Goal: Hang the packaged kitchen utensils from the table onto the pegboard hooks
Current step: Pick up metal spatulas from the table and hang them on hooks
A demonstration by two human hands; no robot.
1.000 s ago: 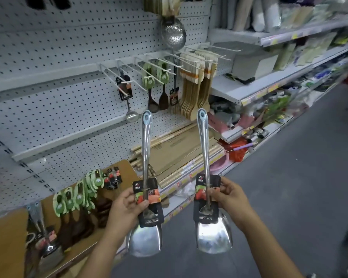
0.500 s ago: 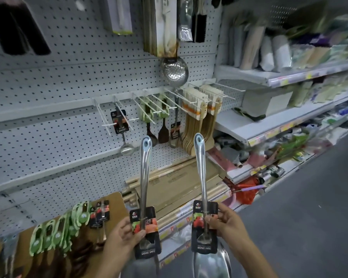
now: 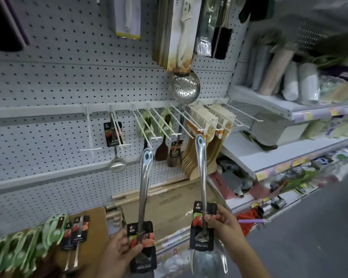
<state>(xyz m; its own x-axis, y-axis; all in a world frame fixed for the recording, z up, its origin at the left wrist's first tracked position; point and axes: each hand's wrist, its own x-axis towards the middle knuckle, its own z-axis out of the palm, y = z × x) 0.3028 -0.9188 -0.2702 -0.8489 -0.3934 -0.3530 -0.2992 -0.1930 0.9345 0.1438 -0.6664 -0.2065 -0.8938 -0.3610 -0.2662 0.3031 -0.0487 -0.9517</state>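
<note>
My left hand [image 3: 119,252] grips a steel spatula [image 3: 144,189] by its black card label, handle pointing up. My right hand [image 3: 222,223] holds a second steel spatula [image 3: 201,169] the same way. Its handle hole sits just below the tip of a white pegboard hook [image 3: 201,129]. The left spatula's handle tip is just below another hook [image 3: 147,135]. On the brown table [image 3: 92,221] at lower left lie more packaged utensils [image 3: 75,231], some with green cards [image 3: 18,251].
A ladle [image 3: 117,157] with a black card, dark spatulas [image 3: 162,149] and wooden spoons [image 3: 205,155] hang on the pegboard hooks. A steel skimmer [image 3: 185,87] hangs above them. Cardboard boxes [image 3: 169,201] lie below. Shelves with goods [image 3: 289,109] run to the right.
Both hands have raised the spatulas and brought them closer to the pegboard. The handle tips now reach the row of hooks. My view has tilted up.
</note>
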